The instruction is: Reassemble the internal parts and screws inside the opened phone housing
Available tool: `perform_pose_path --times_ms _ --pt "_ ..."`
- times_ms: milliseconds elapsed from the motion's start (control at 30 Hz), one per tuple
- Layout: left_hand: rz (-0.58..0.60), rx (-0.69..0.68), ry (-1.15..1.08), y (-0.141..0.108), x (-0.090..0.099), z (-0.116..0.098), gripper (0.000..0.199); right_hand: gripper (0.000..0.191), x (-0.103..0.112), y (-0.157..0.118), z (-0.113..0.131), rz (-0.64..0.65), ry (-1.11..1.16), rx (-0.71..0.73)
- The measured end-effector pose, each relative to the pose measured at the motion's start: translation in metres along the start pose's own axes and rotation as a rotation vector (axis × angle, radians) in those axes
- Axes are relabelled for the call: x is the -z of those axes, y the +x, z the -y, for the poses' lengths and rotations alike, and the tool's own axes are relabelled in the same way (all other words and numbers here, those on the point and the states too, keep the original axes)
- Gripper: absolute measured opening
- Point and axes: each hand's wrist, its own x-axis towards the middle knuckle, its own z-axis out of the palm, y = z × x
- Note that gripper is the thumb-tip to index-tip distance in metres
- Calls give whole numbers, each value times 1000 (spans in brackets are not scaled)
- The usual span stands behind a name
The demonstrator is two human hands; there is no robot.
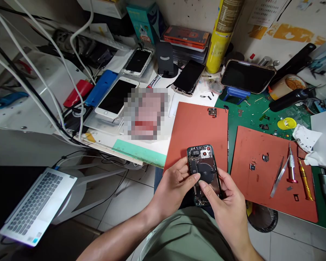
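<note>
Between my two hands is an opened smartphone (206,161), its inner parts and a round black charging coil showing. My left hand (176,181) grips its left edge, the thumb resting near the coil. Along the right edge, my right hand (228,199) closes on the same phone with its thumb on the lower middle. The phone is held upright at the near edge of a reddish-brown mat (198,127). On a second mat (247,145) to the right lie tweezers (278,177), a silver screwdriver (291,166), a gold screwdriver (305,181) and small phone parts.
At the back stand a yellow spray can (220,40) and a phone (247,76) on a blue stand. Several other phones, including a white one (116,98), lie left of the mats. White cables (54,54) hang at the left above a laptop (38,206).
</note>
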Motion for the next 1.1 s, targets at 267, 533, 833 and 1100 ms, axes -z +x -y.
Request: perform_pose_path --times_ms 267,533,833,1100 --pt "-4 -6 11 1 -3 -5 54 50 10 -2 3 85 -80 0" --pt "-17 3 -8 2 -5 -3 51 56 0 -1 4 63 18 -28" --pt "-88 -78 48 -4 -12 1 44 56 2 -5 -3 27 -1 -55" --pt "-72 -69 -32 -5 -20 -2 38 60 -6 -15 4 -97 35 -113"
